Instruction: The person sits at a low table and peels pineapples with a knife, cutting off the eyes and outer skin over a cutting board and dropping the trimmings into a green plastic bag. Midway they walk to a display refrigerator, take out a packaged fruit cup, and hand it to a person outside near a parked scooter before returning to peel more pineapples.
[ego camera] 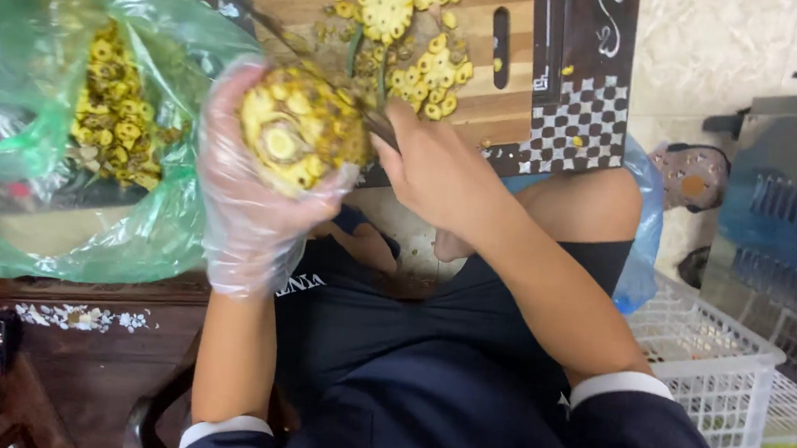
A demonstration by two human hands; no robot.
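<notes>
My left hand (250,205), in a clear plastic glove, holds a peeled yellow pineapple (300,131) from below, its cut end facing me. My right hand (432,165), bare, grips a knife (271,32) whose thin blade runs up and to the left across the top of the fruit. Both hands work just in front of a wooden cutting board (485,89) strewn with pineapple peel pieces (434,70).
A green plastic bag (55,131) at left holds pineapple scraps. A white plastic basket (718,372) stands at lower right, with a blue crate (787,226) behind it. A sandal (691,176) lies on the pale floor. My knees are below the board.
</notes>
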